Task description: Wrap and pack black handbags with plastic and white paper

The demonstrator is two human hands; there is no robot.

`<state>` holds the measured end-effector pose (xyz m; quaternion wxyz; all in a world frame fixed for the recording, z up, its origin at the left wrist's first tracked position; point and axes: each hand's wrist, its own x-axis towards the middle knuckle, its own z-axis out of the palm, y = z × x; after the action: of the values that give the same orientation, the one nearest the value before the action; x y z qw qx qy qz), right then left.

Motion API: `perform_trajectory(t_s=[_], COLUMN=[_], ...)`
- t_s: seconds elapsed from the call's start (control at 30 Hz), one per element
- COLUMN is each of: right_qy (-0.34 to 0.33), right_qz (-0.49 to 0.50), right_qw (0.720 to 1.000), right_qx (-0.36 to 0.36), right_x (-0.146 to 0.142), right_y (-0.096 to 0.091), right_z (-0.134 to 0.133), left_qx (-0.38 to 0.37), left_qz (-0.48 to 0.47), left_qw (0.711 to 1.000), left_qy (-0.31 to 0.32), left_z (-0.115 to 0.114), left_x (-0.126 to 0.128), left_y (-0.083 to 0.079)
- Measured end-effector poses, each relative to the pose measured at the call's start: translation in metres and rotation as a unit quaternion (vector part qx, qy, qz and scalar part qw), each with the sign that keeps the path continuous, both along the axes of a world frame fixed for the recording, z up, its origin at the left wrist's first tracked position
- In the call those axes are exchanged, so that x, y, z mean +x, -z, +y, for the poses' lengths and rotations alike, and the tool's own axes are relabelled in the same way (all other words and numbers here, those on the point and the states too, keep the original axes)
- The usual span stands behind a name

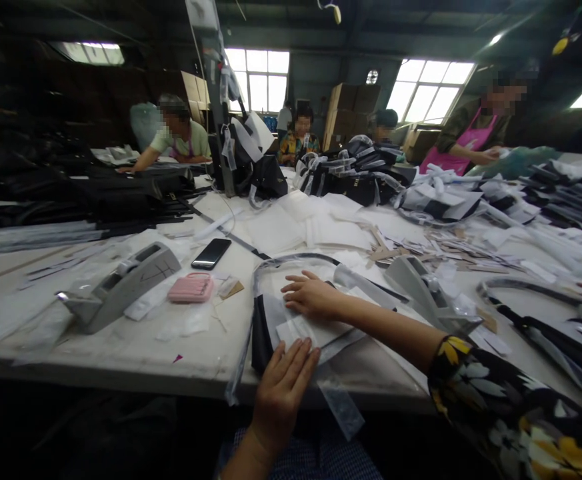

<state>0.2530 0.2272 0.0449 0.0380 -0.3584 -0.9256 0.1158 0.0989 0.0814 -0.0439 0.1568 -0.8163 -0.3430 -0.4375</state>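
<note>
My left hand (283, 390) lies flat with fingers stretched out on the near edge of a black bag (263, 327) wrapped in white paper (301, 330) and clear plastic. My right hand (311, 297) rests palm down, fingers spread, on the top of the same wrapped bag, next to its curved handle (291, 261). Neither hand grips anything. A strip of clear plastic (341, 403) hangs off the table's front edge below the bag.
A grey tape dispenser (121, 287), a pink pouch (191, 288) and a black phone (211, 253) lie left of the bag. Another dispenser (423, 287) stands right. Piles of black bags (361, 177) and paper cover the far table. Several people work behind.
</note>
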Motion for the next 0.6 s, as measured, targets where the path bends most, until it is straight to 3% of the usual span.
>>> perform_trajectory(t_s=[0.2, 0.33, 0.4, 0.5, 0.6], right_qy=[-0.033, -0.015, 0.005, 0.049, 0.008], right_qz=[-0.003, 0.032, 0.123, 0.267, 0.266], right_qw=[0.998, 0.997, 0.992, 0.956, 0.949], right_qx=[-0.05, -0.067, -0.012, 0.111, 0.166], right_x=[-0.018, -0.004, 0.015, 0.056, 0.092], right_y=[0.001, -0.004, -0.004, 0.004, 0.02], right_z=[0.002, -0.002, -0.021, -0.071, -0.128], left_qx=[-0.01, -0.006, -0.006, -0.015, -0.029], left_qz=[-0.006, -0.003, -0.001, 0.008, 0.017], left_qw=[1.0, 1.0, 1.0, 1.0, 0.999], left_qy=[0.0, -0.003, -0.004, 0.005, 0.016], left_z=[0.0, 0.002, 0.003, 0.004, 0.007], left_x=[0.0, -0.001, -0.002, -0.005, -0.007], left_y=[0.001, 0.0, -0.001, -0.003, -0.004])
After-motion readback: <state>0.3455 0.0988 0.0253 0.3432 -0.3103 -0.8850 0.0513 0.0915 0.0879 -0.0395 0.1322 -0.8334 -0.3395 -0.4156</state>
